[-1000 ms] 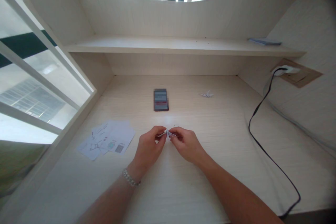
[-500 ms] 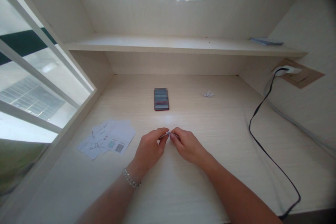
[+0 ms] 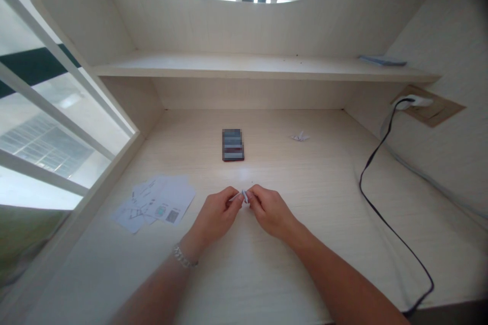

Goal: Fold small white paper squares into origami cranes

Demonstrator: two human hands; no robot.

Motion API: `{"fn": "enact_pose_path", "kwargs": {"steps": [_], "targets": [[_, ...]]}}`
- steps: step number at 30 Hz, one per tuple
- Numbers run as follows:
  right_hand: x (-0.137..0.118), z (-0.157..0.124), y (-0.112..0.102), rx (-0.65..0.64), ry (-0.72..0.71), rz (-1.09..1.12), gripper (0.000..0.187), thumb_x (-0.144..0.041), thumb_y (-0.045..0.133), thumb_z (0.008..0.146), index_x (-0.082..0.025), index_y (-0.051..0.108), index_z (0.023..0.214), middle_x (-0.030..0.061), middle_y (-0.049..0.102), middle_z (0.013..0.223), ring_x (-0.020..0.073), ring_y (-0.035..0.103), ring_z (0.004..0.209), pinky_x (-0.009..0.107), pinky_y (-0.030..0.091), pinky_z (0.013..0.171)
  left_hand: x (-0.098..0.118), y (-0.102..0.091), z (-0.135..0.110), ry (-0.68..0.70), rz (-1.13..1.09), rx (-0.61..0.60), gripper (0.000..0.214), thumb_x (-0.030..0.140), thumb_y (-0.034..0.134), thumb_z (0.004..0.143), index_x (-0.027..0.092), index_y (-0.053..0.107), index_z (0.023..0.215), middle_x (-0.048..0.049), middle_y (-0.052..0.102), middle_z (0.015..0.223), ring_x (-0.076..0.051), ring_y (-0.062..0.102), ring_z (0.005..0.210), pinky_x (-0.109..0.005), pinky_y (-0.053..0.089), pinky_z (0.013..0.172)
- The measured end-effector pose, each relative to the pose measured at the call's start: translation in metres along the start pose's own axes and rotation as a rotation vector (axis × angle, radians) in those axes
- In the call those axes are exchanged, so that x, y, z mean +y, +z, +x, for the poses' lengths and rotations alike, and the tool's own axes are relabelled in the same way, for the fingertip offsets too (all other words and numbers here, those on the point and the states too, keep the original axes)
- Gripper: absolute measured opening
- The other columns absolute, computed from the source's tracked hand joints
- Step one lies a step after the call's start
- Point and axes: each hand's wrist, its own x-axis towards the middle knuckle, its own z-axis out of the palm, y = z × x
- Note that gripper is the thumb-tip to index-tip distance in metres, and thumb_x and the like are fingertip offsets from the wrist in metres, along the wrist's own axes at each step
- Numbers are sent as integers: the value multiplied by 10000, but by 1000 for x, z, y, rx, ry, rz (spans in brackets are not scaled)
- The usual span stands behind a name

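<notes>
A small piece of folded white paper [image 3: 244, 196] is pinched between my two hands, low over the middle of the desk. My left hand [image 3: 218, 212] grips its left side with thumb and fingers closed; a bracelet [image 3: 184, 257] circles that wrist. My right hand [image 3: 272, 210] pinches the paper from the right. Much of the paper is hidden by my fingertips. Beyond the hands lies a dark phone [image 3: 233, 145] with a blurred screen. Farther right stands a small folded paper crane [image 3: 300, 136].
Several loose printed sheets [image 3: 173, 198] overlap on the left of the desk. On the right, a black cable [image 3: 375, 206] runs from a wall socket [image 3: 429, 105] down to the front edge. A shelf [image 3: 267, 72] spans the back, with a flat bluish item [image 3: 382, 61] on it.
The folded paper has tilted slightly between my fingers, and its white middle shows more. My left fingers have shifted a little. The whole view has moved slightly.
</notes>
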Motion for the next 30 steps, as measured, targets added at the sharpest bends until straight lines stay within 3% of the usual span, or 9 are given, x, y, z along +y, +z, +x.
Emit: {"fn": "enact_pose_path", "kwargs": {"steps": [9, 14, 20, 25, 30], "targets": [[2, -1, -11, -119, 35, -42, 227, -329, 385, 887, -183, 526, 784, 22, 596, 695, 133, 509, 637, 244, 299, 580, 4, 0, -1, 65, 133, -54, 255, 332, 360, 877, 190, 531, 752, -17, 591, 655, -153, 524, 605, -253, 337, 576], [8, 1, -9, -226, 41, 363, 282, -350, 379, 893, -169, 512, 721, 6, 566, 663, 113, 503, 611, 232, 357, 578, -1, 3, -1, 4, -125, -89, 271, 354, 388, 864, 180, 533, 715, -10, 582, 643, -140, 524, 609, -244, 360, 577], [11, 5, 3, -331, 218, 927, 292, -417, 498, 822, -157, 496, 689, -3, 550, 601, 95, 505, 514, 225, 402, 510, -7, 7, 3, -120, -514, -159, 309, 398, 410, 852, 165, 499, 669, 10, 530, 549, -114, 490, 506, -237, 363, 508], [7, 7, 7, -312, 339, 1054, 330, -457, 501, 810, -145, 521, 705, -7, 547, 543, 82, 480, 432, 205, 376, 431, -5, 9, 5, -181, -703, -151, 304, 386, 468, 829, 153, 485, 635, 12, 519, 522, -94, 464, 464, -229, 349, 482], [7, 6, 5, -253, 293, 1160, 291, -409, 546, 802, -144, 526, 681, -7, 546, 544, 81, 487, 457, 195, 366, 434, 0, 13, 4, -190, -848, -140, 266, 357, 504, 822, 143, 512, 664, -3, 543, 572, -94, 477, 497, -228, 342, 491]]}}
